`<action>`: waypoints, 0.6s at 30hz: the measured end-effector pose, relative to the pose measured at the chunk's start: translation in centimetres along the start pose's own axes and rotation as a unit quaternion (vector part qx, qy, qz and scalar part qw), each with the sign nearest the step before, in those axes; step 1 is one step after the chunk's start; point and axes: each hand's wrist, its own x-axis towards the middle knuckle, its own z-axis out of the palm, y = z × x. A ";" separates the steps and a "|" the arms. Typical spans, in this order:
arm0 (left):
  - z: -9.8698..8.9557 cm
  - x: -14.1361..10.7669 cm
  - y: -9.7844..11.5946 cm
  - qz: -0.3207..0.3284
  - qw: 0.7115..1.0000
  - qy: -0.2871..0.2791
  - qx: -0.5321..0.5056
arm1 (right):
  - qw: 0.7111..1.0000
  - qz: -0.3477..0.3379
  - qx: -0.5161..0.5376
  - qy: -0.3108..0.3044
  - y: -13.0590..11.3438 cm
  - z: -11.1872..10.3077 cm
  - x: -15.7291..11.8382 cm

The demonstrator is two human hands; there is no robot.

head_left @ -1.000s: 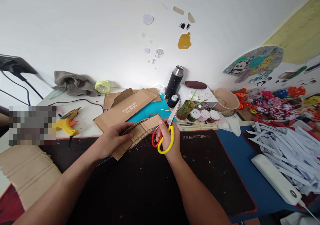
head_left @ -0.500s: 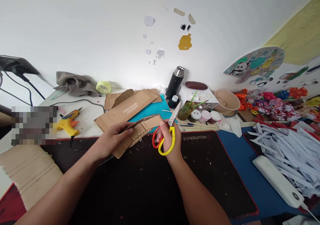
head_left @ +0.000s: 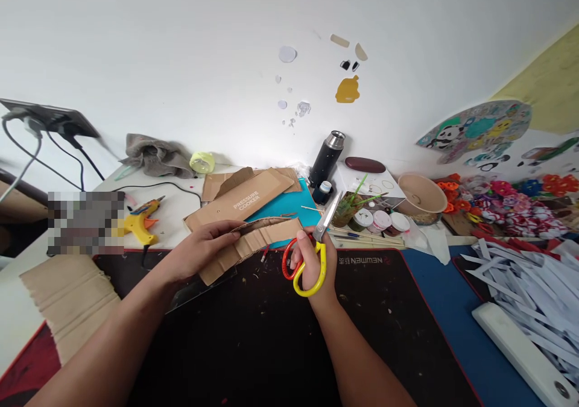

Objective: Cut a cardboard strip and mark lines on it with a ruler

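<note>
Between my hands is a bent strip of brown corrugated cardboard (head_left: 265, 238), its ridged edge facing up. My left hand (head_left: 201, 250) is closed on its left part, thumb on top. My right hand (head_left: 319, 268) has scissors (head_left: 312, 286) with one red and one yellow handle loop. The blades look closed and point up and away, past the strip's right end. The right fingertips are at that end; whether they pinch it I cannot tell. Behind the strip lies a flat cardboard piece (head_left: 242, 202) printed "PRESSURE COOKER", partly over a blue sheet (head_left: 292, 205).
A yellow glue gun (head_left: 141, 223) lies at the left, near torn cardboard (head_left: 75, 304). Behind the scissors stand a black flask (head_left: 326, 157), paint jars (head_left: 381, 221) and a bowl (head_left: 420, 195). White paper strips (head_left: 529, 292) are heaped at the right, beside a white power strip (head_left: 520, 353).
The camera view has turned a little, so the background sits further right and lower. My hands still hold the cardboard and scissors, with little change in their pose.
</note>
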 end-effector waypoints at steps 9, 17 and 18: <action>-1.1 0.8 -1.1 0.025 0.994 0.046 0.092 | 0.998 0.028 0.055 0.029 0.7 -0.3 0.9; 0.1 1.6 -1.8 0.042 0.977 0.135 0.159 | 0.996 0.061 0.055 0.042 0.8 -0.3 0.9; 0.1 1.7 -1.7 0.047 0.974 0.148 0.164 | 0.996 0.063 0.055 0.044 0.7 -0.3 0.9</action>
